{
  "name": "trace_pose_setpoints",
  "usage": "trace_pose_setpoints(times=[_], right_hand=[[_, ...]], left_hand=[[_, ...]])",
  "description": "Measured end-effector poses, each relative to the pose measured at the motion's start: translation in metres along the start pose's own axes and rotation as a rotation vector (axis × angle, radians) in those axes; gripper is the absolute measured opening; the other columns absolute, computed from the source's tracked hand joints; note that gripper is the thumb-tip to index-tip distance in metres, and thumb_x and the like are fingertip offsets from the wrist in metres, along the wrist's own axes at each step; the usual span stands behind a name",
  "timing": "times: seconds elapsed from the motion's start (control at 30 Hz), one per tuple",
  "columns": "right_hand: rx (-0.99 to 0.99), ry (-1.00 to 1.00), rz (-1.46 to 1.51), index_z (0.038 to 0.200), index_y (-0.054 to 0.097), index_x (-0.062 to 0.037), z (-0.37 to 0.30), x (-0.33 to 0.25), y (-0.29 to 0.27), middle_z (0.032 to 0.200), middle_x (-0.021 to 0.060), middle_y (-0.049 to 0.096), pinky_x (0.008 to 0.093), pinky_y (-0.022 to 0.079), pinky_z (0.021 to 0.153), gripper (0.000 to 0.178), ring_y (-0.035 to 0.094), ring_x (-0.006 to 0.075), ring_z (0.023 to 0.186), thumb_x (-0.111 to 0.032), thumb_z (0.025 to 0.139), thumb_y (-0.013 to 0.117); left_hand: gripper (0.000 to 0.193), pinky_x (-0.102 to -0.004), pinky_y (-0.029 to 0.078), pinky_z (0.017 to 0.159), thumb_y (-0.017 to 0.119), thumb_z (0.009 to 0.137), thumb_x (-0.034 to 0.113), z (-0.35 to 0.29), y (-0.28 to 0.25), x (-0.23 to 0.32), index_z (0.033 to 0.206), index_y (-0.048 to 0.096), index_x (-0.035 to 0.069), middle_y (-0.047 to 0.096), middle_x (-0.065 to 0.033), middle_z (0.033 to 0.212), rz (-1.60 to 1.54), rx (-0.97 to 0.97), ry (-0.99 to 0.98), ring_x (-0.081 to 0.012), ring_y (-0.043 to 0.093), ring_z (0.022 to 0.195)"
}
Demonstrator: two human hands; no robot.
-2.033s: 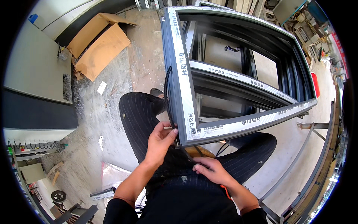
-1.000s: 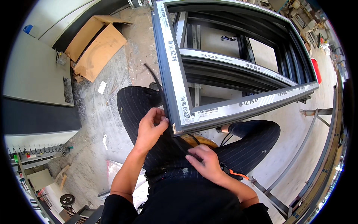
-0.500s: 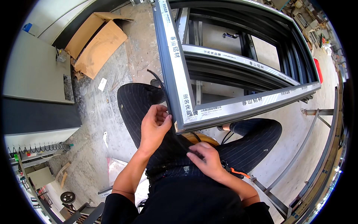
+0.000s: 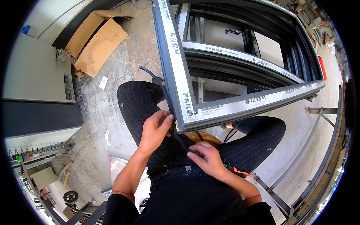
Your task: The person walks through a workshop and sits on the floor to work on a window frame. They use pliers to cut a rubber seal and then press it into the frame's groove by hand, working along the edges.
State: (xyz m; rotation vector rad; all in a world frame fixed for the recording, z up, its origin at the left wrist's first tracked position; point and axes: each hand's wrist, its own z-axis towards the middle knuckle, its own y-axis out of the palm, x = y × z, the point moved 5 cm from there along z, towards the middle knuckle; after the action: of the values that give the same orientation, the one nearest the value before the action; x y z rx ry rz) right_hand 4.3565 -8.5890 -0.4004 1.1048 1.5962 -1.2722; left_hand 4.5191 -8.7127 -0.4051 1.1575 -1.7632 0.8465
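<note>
A dark window frame (image 4: 221, 107), faced with white printed film, stands before me with its near corner over my lap. Along its left outer side runs a black rubber sealing strip (image 4: 164, 87), its far end curling free away from the frame. My left hand (image 4: 156, 129) is closed, thumb and fingers pinching the strip at the frame's near left corner. Between my knees, my right hand (image 4: 205, 157) is closed on the strip's continuation, thumb against fingers. Part of the strip between the hands is hard to make out against my dark striped trousers (image 4: 137, 101).
More dark frames (image 4: 258, 41) are stacked behind the near one. A flattened cardboard box (image 4: 107, 45) lies on the floor at far left, beside a grey cabinet (image 4: 37, 71). An orange-handled tool (image 4: 242, 172) is by my right thigh. Metal racking (image 4: 322, 150) lines the right side.
My left hand has slid slightly nearer along the frame's corner, and the strip's free end has swung left and outward. My right hand has barely moved.
</note>
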Motion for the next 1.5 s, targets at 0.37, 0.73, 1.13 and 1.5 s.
trace_pose_setpoints(times=[0.37,0.73,1.13,1.5], right_hand=[[0.028,-0.019,0.033,0.095,0.065,0.0027,0.0,0.008,0.001,0.082,0.0077,0.06,0.0266,0.047,0.062,0.017,0.059,0.0154,0.069,-0.01,0.083,0.069],[0.071,0.087,0.123,0.095,0.066,0.0019,-0.004,0.011,-0.001,0.084,0.0136,0.063,0.0322,0.048,0.067,0.019,0.062,0.0257,0.077,-0.013,0.083,0.069],[0.075,0.062,0.069,0.095,0.067,0.0019,-0.002,0.009,-0.001,0.084,0.0141,0.063,0.0333,0.048,0.068,0.02,0.062,0.0279,0.078,-0.014,0.083,0.069],[0.115,-0.005,0.028,0.095,0.066,0.003,-0.005,0.009,-0.003,0.084,0.0112,0.062,0.0293,0.048,0.064,0.018,0.061,0.0213,0.074,-0.01,0.082,0.07]], left_hand=[[0.022,-0.0228,0.049,0.058,0.059,0.094,0.019,0.004,0.001,-0.003,0.094,0.061,-0.002,0.061,-0.0026,0.074,-0.045,-0.021,-0.002,-0.008,0.057,0.065],[0.022,-0.0236,0.051,0.061,0.062,0.093,0.02,0.006,-0.002,-0.005,0.096,0.061,-0.003,0.063,-0.0046,0.077,-0.053,-0.072,-0.079,-0.0097,0.061,0.068],[0.019,-0.0237,0.052,0.062,0.059,0.094,0.016,0.007,-0.003,-0.008,0.095,0.059,-0.003,0.063,-0.0051,0.077,-0.042,-0.092,-0.049,-0.0102,0.061,0.068],[0.023,-0.0255,0.053,0.067,0.061,0.094,0.02,0.0,0.0,-0.016,0.098,0.059,-0.002,0.063,-0.0057,0.081,-0.205,-0.165,-0.124,-0.0121,0.061,0.073]])
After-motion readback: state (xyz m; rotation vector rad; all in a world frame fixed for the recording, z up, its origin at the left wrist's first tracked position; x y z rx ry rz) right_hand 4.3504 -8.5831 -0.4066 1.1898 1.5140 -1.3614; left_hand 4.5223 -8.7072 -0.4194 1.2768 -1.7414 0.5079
